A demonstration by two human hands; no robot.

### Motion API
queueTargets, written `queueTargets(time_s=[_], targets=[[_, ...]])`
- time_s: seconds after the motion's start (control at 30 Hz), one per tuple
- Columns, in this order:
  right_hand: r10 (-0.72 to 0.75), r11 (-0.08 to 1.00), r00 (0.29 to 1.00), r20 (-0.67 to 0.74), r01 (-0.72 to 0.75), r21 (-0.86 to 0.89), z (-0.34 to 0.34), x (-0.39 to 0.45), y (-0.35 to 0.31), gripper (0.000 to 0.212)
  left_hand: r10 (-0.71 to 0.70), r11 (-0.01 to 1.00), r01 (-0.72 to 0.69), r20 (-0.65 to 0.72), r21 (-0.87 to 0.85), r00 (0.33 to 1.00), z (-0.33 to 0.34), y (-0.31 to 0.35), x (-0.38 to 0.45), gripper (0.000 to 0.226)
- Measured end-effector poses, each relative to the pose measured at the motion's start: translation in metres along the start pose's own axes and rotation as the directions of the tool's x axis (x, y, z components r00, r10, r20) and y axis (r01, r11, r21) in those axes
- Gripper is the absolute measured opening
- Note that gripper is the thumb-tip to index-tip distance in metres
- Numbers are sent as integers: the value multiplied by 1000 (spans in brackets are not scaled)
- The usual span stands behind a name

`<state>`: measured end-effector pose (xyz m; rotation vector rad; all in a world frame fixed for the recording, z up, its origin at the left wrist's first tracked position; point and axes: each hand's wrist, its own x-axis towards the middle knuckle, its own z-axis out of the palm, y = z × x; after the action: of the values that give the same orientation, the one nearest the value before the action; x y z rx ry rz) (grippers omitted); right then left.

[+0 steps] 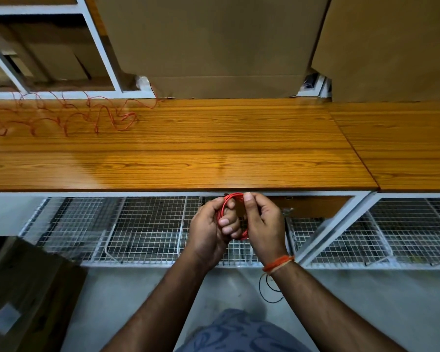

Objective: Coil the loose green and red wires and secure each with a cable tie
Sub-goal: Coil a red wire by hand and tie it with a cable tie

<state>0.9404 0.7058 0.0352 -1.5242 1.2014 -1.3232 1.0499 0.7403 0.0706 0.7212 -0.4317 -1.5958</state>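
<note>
Tightly bunched, a small red wire coil (233, 214) sits between my two hands, held in the air just in front of the wooden bench top (178, 153) and above the wire-mesh shelf (142, 224) beneath it. My left hand (211, 229) has its fingers curled round the near side of the loops; my right hand (262, 222) pinches the far side, thumb up at the top of the coil, an orange thread band on that wrist. No cable tie is visible in either hand, so by my reading this coil is wound but not yet fastened.

Further out, a long loose red wire (61, 115) sprawls in tangled waves across the left end of the bench, well apart from my hands. I cannot tell whether it runs on into the coil. No green wire shows anywhere. Cardboard boxes (208, 41) stand behind the bench, and a thin black wire (267, 288) hangs below my right wrist.

The risk from here is springback: freeing a hand to reach for a tie could let the stiff loops fan open and slip. A dropped coil could catch in the mesh below.
</note>
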Motion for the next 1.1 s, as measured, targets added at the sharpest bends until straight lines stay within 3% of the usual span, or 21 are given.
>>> queueTargets(time_s=[0.23,0.4,0.53,0.7,0.87,0.97,1.1], targets=[[-74,989,994,-74,64,-131,-4,4,-11,50,-116,992,119,48,-42,992,2,4,3,60],[-105,987,991,-79,94,-133,-7,8,-17,47,-106,987,109,33,-117,994,13,2,4,44],[-115,985,989,-98,101,-138,-15,12,-18,46,-107,983,120,96,-140,990,20,-2,1,36],[-106,985,992,-74,94,-147,-29,13,-11,49,-101,991,110,119,-73,988,27,-12,3,30],[-105,987,992,-73,95,-128,-42,13,-5,51,-12,1000,12,50,-6,999,39,-30,4,31],[-112,990,993,-23,110,-84,-53,10,-5,49,16,1000,-16,24,-11,1000,51,-37,3,29],[-101,994,973,207,93,48,-86,10,0,40,37,995,-42,-56,-95,998,58,-39,3,29]])
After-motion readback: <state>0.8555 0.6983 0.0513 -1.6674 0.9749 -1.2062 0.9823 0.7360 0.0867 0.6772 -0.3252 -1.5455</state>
